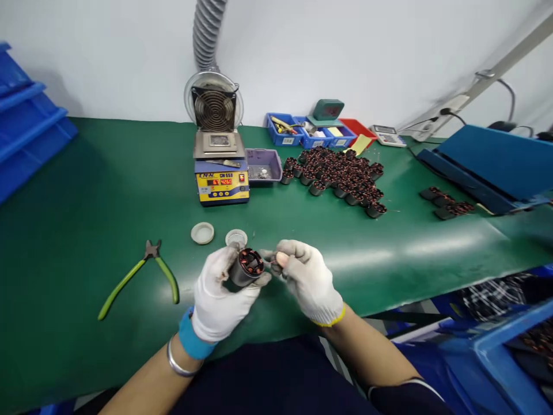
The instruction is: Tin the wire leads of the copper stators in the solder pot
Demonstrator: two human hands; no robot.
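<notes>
My left hand (pixel 222 297), in a white glove with a blue wristband, grips a black cylindrical motor part (pixel 245 270) with copper windings facing up. Just right of its rim, my right hand (pixel 309 282), gloved with a bare thumb tip, pinches a thin wire end by the part. Two small round dishes, one whitish (pixel 202 233) and one with pale contents (pixel 236 238), sit behind my left hand. Green-handled cutters (pixel 151 251) lie with jaws apart to the left.
A yellow and blue solder pot (pixel 223 187) with a fan stands behind, beside a purple tray (pixel 274 164). Many similar wound parts (pixel 341 173) cover the back right, before blue bins (pixel 283 129). Blue crates (pixel 26 124) stand at left; a teal box (pixel 496 161) is at right.
</notes>
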